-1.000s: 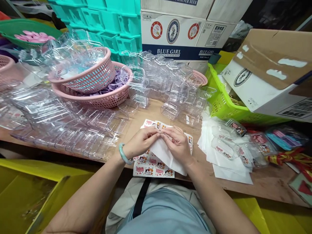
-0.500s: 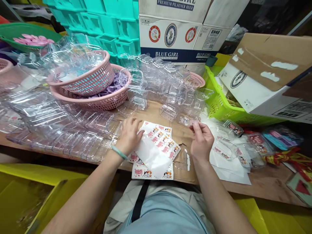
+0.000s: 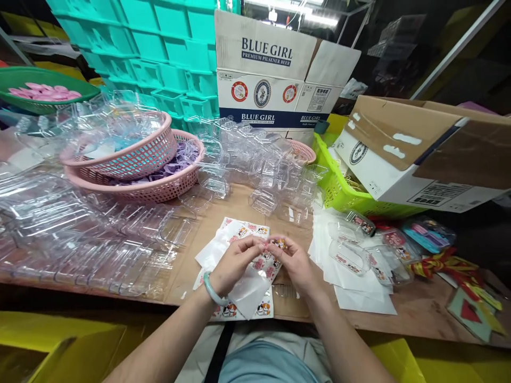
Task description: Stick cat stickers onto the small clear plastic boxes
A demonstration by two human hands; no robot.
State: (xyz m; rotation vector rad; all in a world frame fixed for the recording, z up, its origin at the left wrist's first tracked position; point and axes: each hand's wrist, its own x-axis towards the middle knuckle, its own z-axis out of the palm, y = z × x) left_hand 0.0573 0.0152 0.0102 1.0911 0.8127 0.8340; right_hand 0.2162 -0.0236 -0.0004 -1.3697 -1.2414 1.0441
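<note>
My left hand [image 3: 236,261], with a pale green bangle at its wrist, is pinched closed over the printed sheets. Its fingertips meet those of my right hand [image 3: 293,260], which is also pinched. Between them is a small clear sticker with a cat-and-dog print [image 3: 280,243]; its edges are hard to make out. Below the hands lie white sticker sheets [image 3: 263,310] with pink lettering and cartoon animals, partly covered by a blank white backing sheet [image 3: 249,290]. Clear plastic cases [image 3: 263,201] stand just beyond the sheets.
Pink baskets [image 3: 136,194] and rows of clear cases [image 3: 120,260] fill the left. Behind are teal crates [image 3: 171,48] and a beer carton [image 3: 263,69]. On the right are a green basket [image 3: 343,197], an open carton [image 3: 383,154], white papers [image 3: 363,298] and printed cases [image 3: 349,258].
My right hand has moved left and my left hand has moved right, so their fingertips now meet above the sheets. My left hand's fingers have closed. The camera view has shifted.
</note>
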